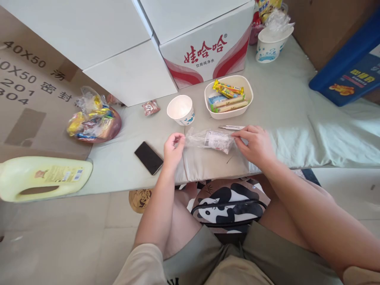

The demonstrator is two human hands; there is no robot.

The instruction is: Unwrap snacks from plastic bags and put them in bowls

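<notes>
A clear plastic bag (197, 138) with a printed white label (219, 141) is stretched between my two hands, low over the cloth-covered surface. My left hand (173, 148) pinches its left end between thumb and fingers. At the other end, my right hand (253, 143) has its fingertips closed on the bag's edge. Just behind the bag lies a slim silver cutter or pen (232, 128), partly beside my right fingers. A white paper cup (181, 111) stands beyond my left hand. Farther right, a white tray (208, 113) holds several wrapped snack sticks (227, 103).
A black phone (148, 157) lies left of my left hand. Farther left are a bowl of wrapped snacks (114, 130) and a pale yellow jug (56, 174). White boxes (208, 47) line the back. A stuffed paper cup (270, 49) and blue container (347, 75) stand right.
</notes>
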